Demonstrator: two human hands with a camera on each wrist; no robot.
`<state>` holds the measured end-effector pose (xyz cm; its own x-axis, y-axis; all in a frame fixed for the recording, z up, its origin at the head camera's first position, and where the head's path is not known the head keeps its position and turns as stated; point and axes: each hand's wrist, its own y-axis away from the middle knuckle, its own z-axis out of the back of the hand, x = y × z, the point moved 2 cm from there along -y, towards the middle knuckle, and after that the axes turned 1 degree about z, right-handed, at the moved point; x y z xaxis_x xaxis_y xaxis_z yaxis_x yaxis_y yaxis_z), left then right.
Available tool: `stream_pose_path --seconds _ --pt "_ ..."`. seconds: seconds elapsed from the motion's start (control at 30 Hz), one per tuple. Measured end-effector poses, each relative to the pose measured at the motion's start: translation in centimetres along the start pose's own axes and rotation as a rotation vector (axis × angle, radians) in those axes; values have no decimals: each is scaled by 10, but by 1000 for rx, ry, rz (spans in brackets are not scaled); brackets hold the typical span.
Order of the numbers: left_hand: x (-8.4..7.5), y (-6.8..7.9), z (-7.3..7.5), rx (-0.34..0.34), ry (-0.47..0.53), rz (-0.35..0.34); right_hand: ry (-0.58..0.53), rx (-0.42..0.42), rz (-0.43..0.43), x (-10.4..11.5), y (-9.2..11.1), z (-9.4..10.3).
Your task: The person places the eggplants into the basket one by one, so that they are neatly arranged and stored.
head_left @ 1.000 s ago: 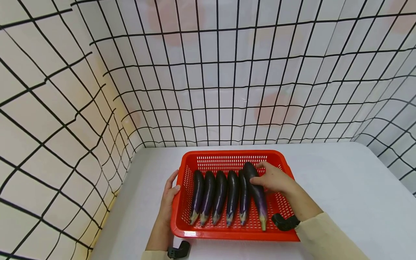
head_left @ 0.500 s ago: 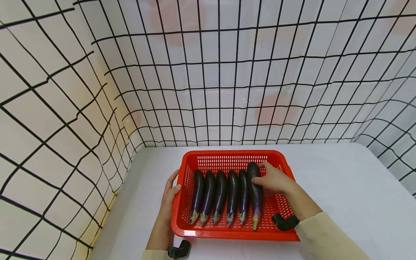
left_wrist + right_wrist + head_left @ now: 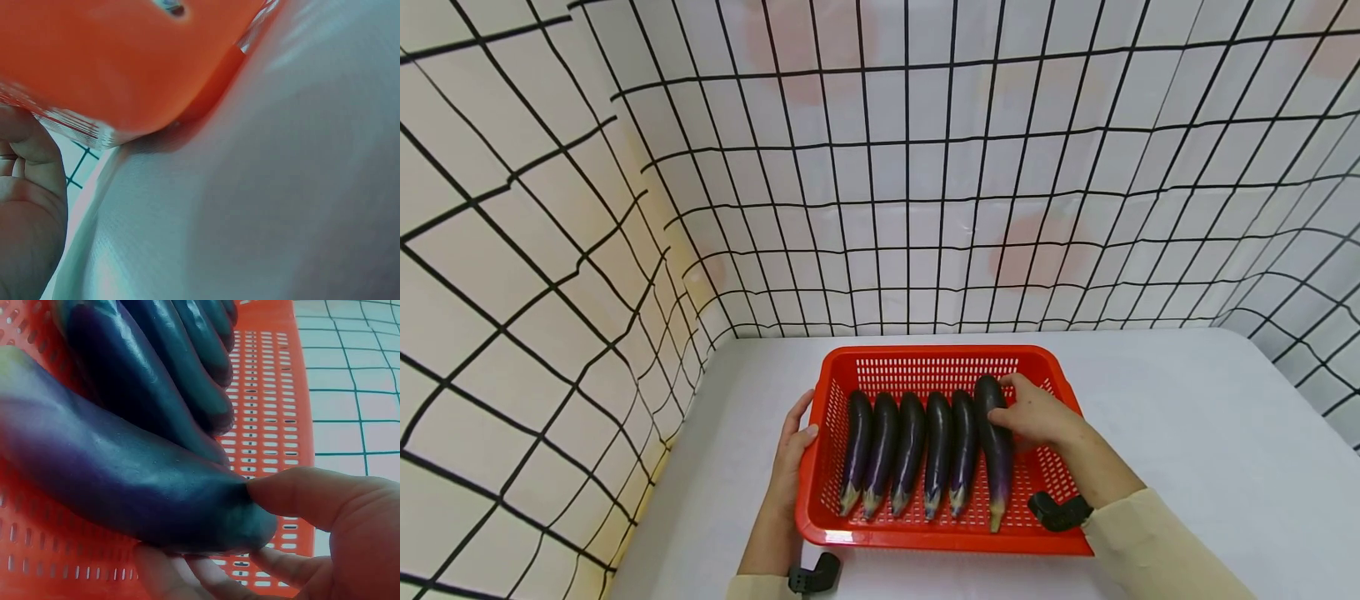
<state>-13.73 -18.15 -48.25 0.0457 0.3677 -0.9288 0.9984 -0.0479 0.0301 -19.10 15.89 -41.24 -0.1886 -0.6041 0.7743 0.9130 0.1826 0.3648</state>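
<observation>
A red plastic basket (image 3: 925, 352) holds a row of dark purple eggplants (image 3: 910, 450), stem ends toward me. My right hand (image 3: 1033, 414) grips the rightmost eggplant (image 3: 997, 454) near its rounded far end. In the right wrist view the thumb (image 3: 294, 494) lies over that eggplant (image 3: 137, 487), and the fingers curl in beneath it. At the basket's left side, my left hand (image 3: 792, 446) holds the rim, thumb over the edge and fingers along the outer wall. The left wrist view shows this hand (image 3: 28, 212) beside the basket wall (image 3: 112, 69).
The basket stands on a white tabletop (image 3: 1180, 433). Black wire grid panels (image 3: 906, 200) rise behind it and on both sides. Slotted basket floor (image 3: 1037, 492) shows right of the held eggplant. Each wrist wears a black strap device (image 3: 1060, 512).
The held eggplant has straightened from a slant, its stem end swinging left and then slightly back right beside the row. My left hand stays on the rim.
</observation>
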Motion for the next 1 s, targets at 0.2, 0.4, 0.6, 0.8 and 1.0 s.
stream_pose_path --seconds 0.2,0.4,0.6,0.8,1.0 --pt "0 0 0 -5 13 5 16 24 -2 -1 0 -1" --pt "1 -1 1 -10 11 6 46 34 -8 -2 -1 -1" --pt "0 -1 0 -3 8 -2 154 -2 23 0 2 1" --pt "0 -1 0 5 7 7 226 -40 53 2 3 2" --pt "0 0 0 1 26 19 240 -52 58 3 3 2"
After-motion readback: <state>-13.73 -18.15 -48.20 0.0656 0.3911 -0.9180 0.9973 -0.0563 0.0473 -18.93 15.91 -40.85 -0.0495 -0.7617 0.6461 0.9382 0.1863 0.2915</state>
